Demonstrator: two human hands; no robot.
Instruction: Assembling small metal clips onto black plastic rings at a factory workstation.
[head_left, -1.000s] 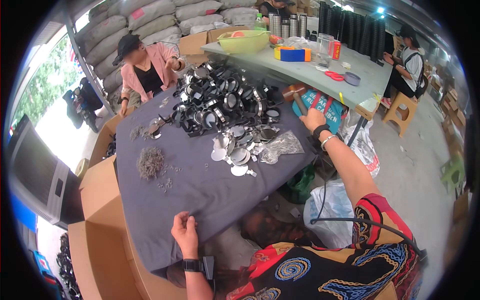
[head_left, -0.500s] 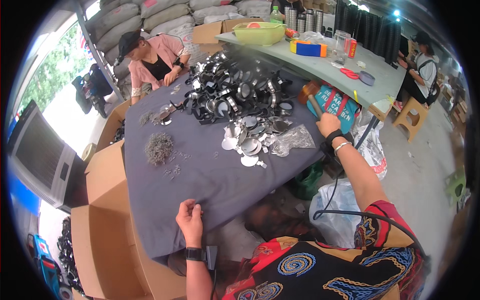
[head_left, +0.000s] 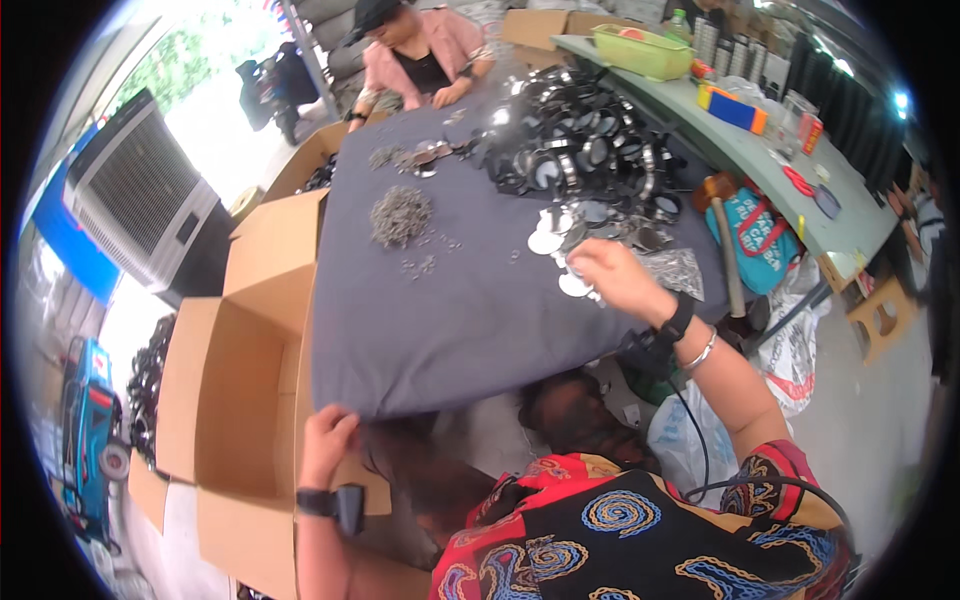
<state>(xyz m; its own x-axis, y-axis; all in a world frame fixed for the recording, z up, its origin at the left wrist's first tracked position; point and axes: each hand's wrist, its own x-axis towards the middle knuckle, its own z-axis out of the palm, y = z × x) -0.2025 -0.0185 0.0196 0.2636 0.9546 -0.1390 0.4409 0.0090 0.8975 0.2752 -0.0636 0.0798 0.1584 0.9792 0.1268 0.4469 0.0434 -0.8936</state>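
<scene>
Silvery discs (head_left: 572,228) are lying heaped on the cloth-covered surface (head_left: 470,330), beside a clear plastic packet (head_left: 677,270) and near piled black ring-shaped parts (head_left: 590,140). The right hand (head_left: 622,280) is hovering at the heap's near edge, fingers bunched narrow, possible contents hidden. The left hand (head_left: 328,440) is resting, fingers curled, at the surface's near left corner, its grip unclear.

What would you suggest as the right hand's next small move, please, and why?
Perhaps pinch and lift one of the flat discs: the right hand is at their near edge, though whether it holds any is unclear, while the left hand is at the corner of the cloth.
</scene>
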